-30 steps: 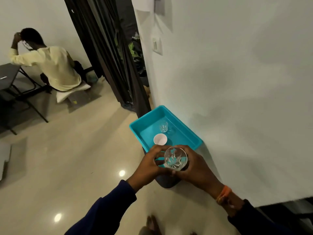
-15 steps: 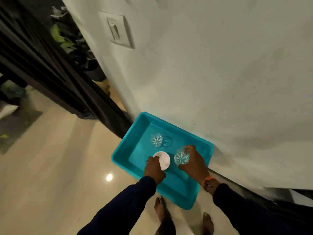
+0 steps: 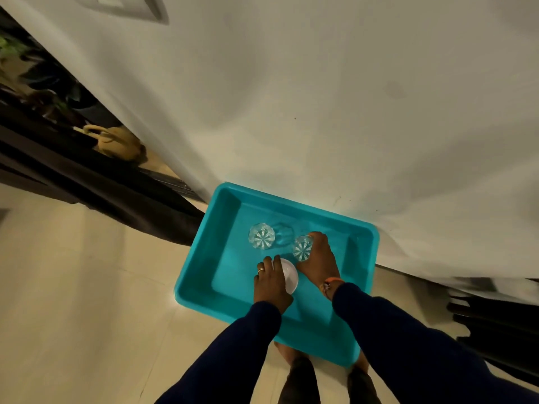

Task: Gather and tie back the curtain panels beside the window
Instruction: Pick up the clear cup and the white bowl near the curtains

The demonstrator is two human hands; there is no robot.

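Since half a second ago my view has dropped closer over the tray, and both hands have stayed on their things inside it.

Biggest in frame, the white wall (image 3: 320, 97) fills the upper right and meets the teal tray (image 3: 204, 290) along the tray's far edge, so I have no room to move on that side. The beige floor (image 3: 73, 301) spreads open across the lower left, the widest free space I see. The dark curtain (image 3: 96, 188), the task's thing, runs diagonally from the left edge of the frame toward the tray's upper left corner; it hangs loose in heavy folds, its hem just beside the tray rim, not gathered or tied. A tan bag (image 3: 116, 142) sits behind it, upper left.

My right hand (image 3: 319, 262) holds a cut glass (image 3: 302, 248) near the middle of the tray, fingers wrapped round its side. My left hand (image 3: 269, 282) curls over a white cup (image 3: 290, 275) just below. A second cut glass (image 3: 261, 236) stands free, slightly apart from both hands.
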